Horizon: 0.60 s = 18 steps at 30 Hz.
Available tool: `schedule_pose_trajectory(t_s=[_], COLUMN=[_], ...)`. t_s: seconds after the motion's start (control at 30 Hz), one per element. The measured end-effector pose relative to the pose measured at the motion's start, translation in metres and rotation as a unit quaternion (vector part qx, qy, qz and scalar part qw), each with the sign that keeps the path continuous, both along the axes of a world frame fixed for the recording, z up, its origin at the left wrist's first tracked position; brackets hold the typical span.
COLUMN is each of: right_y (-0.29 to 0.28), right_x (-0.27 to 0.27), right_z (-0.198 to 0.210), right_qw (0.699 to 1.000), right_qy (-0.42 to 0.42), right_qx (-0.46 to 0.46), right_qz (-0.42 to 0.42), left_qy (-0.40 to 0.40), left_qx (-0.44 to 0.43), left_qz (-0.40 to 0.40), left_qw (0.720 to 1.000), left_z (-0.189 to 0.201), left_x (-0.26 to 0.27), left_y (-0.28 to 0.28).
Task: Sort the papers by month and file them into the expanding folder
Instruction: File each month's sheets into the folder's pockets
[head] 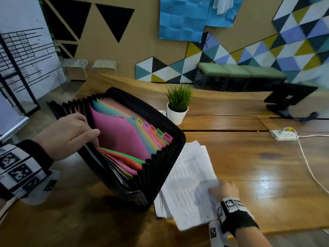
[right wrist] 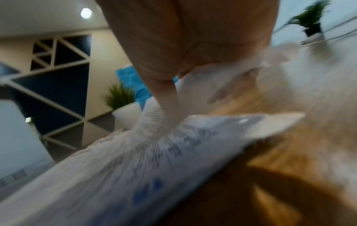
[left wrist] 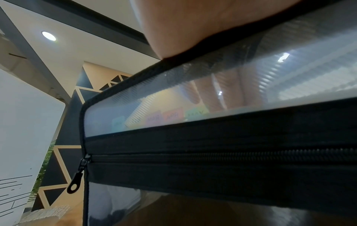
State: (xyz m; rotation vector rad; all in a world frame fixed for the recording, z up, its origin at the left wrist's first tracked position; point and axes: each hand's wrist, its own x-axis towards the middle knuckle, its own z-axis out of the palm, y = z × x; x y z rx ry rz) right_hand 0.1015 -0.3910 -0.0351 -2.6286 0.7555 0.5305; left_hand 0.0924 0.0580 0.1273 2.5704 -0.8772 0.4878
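- Wooden desk (head: 249, 157) carries everything; motion blur softens its right side.
- Left hand (head: 67, 134) grips the black expanding folder (head: 156, 122), fingers curled inside a pocket in front of the JUN divider (head: 122, 134); fingertips hidden.
- Right hand (head: 224, 190) pinches the top sheet of the paper stack (head: 187, 184) beside the folder; print unreadable.

The wooden table (head: 249, 157) carries the black expanding folder (head: 154, 122) at nine o'clock, loose papers (head: 187, 175) just beside it — potted plant (head: 178, 107) at twelve, power strip (head: 283, 135) at two.
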Motion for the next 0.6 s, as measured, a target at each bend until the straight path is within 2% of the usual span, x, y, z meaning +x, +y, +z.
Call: schedule_pose_trajectory(t_s=[0.1,0.23,0.37,0.47,0.6], right_y=[0.021,0.03,0.032,0.029,0.021], right_x=[-0.011,-0.021,-0.028,-0.022,-0.011], right_z=[-0.011,-0.006,-0.008,-0.008,-0.005], right_qw=[0.998,0.997,0.986,0.99,0.996], right_qy=[0.029,-0.006,-0.023,-0.014,0.012], right_qx=[-0.045,-0.06,-0.124,-0.09,-0.067], right_qz=[0.037,0.053,0.109,0.106,0.06], left_qy=[-0.013,0.002,0.012,-0.004,0.001], left_qx=[0.011,0.012,0.017,0.013,0.005], left_qz=[-0.008,0.001,0.002,-0.011,-0.025], left_qw=[1.0,1.0,1.0,1.0,1.0], left_z=[0.004,0.0,-0.003,-0.002,-0.005], left_x=[0.0,0.001,0.004,0.004,0.008], left_y=[-0.001,0.006,0.008,0.007,0.009])
